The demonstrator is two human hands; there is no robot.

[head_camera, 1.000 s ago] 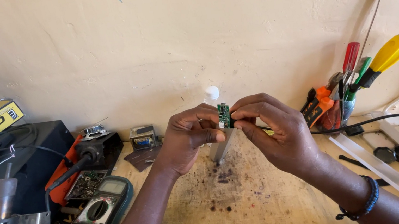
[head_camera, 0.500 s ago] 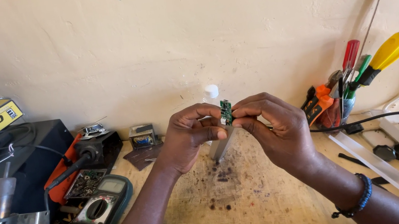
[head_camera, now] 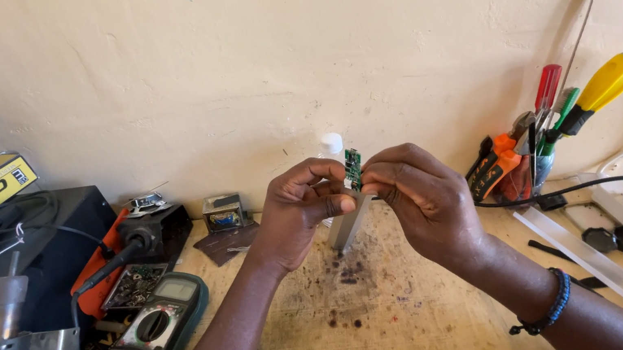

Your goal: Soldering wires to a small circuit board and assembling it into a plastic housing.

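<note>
Small green circuit board [head_camera: 353,169], narrow rectangular, tiny components on face, held upright, edge-on-ish to cam, pinched betw. fingertips of both hands, raised above worn wooden bench, centre frame, near wall

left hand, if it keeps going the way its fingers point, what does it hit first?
The left hand points right, so it would first meet the small green circuit board it already pinches, then the right hand right behind.

Cream plaster wall [head_camera: 268,50], stained wooden workbench [head_camera: 365,315]
</note>
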